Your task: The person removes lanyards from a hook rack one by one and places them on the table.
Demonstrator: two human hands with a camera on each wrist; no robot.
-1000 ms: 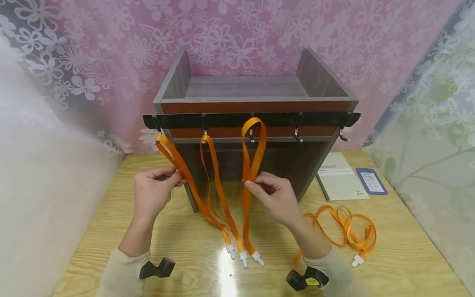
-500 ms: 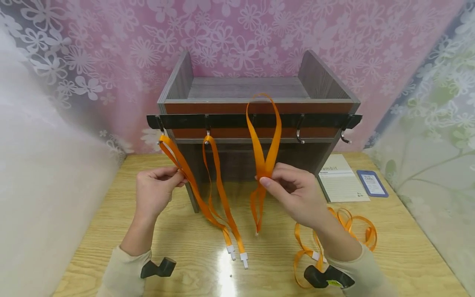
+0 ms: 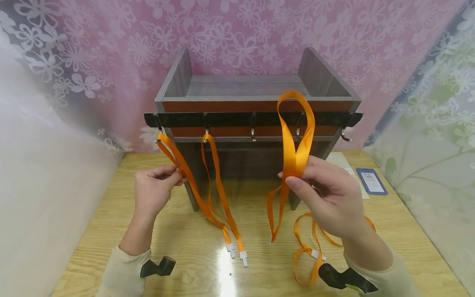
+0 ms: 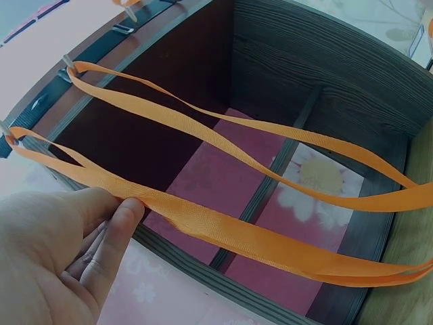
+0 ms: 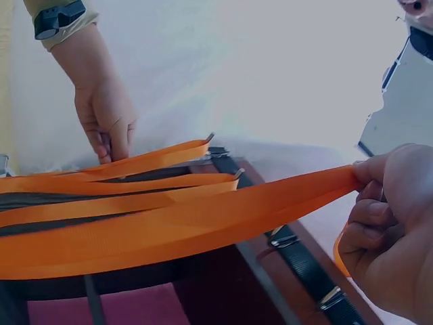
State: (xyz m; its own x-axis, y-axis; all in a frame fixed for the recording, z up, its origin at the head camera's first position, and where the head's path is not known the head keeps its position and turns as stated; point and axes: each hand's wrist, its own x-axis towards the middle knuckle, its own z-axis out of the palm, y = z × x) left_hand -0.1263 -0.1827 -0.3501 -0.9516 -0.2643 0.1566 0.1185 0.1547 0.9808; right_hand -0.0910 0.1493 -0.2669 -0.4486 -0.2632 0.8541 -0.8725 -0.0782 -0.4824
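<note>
My right hand (image 3: 330,194) pinches an orange lanyard (image 3: 295,165) between thumb and fingers. Its upper loop stands in front of the fourth hook (image 3: 298,131), and a narrower loop dangles below the hand. The left hand (image 3: 154,192) pinches a second orange lanyard (image 3: 187,175), which hangs from the leftmost hook (image 3: 159,134). In the left wrist view that strap (image 4: 203,223) runs taut past the fingertips. Another lanyard (image 3: 219,177) hangs from the second hook. Both hung lanyards end in white clips (image 3: 243,256). The middle hook (image 3: 253,131) is bare.
A black hook rail (image 3: 230,120) crosses the front of a grey wooden shelf (image 3: 178,78). Loose orange lanyards (image 3: 296,262) lie on the wooden table (image 3: 100,235), partly behind the right forearm. A notepad (image 3: 337,157) and a blue card holder (image 3: 372,181) lie at the right.
My right hand has moved right and closer, carrying its lanyard from in front of the middle hook to in front of the fourth. The left hand stays in place with its strap.
</note>
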